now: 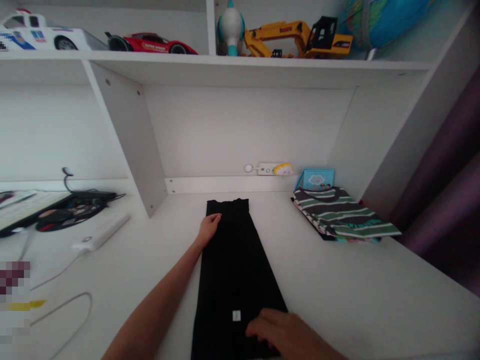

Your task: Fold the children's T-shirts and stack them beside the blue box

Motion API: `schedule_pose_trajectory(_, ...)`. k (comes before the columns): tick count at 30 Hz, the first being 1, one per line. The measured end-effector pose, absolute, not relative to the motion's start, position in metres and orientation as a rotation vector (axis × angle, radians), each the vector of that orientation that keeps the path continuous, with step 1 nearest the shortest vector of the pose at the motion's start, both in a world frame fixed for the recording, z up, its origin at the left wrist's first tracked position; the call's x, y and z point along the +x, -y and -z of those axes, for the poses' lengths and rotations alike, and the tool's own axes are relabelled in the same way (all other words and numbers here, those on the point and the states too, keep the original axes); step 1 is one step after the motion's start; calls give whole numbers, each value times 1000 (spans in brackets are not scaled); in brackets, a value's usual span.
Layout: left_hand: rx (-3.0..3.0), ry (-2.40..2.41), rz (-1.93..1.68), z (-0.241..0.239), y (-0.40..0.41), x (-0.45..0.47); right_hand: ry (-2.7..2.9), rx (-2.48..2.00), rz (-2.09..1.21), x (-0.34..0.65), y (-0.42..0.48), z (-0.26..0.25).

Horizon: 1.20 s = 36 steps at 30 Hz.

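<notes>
A long black folded garment lies flat on the white desk, running from the back wall toward me, with a small white label near its close end. My left hand rests on the garment's far left edge, fingers curled over the fabric. My right hand lies palm down on the near end, fingers stretched flat to the left beside the label.
A folded striped shirt stack sits at the right, a blue booklet behind it. A white power strip runs along the back. At left lie a white power bank, cables and dark items. Toy cars and an excavator stand on the shelf above.
</notes>
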<state>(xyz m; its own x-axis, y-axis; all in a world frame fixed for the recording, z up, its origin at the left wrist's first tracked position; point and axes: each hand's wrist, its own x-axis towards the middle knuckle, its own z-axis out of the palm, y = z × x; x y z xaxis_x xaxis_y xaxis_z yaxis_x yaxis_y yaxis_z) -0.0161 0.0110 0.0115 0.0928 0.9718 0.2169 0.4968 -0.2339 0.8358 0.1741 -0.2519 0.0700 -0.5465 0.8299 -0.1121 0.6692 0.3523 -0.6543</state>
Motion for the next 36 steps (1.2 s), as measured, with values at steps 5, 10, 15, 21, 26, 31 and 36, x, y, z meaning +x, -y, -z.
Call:
schedule_pose_trajectory(5,1973,-1541,-1112,-8,0,-8,2177,-1180,-1182,202,192,-91)
schedule_pose_trajectory(10,2355,-1637,-1050,-4,6,0,1920,-1527,-743,241,59,-71)
schedule_pose_trajectory(15,2391,-1715,-828,-4,7,2,1739,-1723,-666,247,-40,-39)
schedule_pose_trajectory(21,2264,-1705,-925,-1,-2,-5,1783,-1698,-716,230,-91,-25)
schedule_pose_trajectory(26,2077,-1674,-1025,0,-6,-6,1917,-1639,-808,226,-114,-27)
schedule_pose_trajectory(31,2012,-1625,-963,-6,-6,-6,2072,-1655,-884,226,-131,-26)
schedule_pose_trajectory(36,1980,-1527,-784,-13,-10,-9,2223,-1720,-909,230,-140,-29)
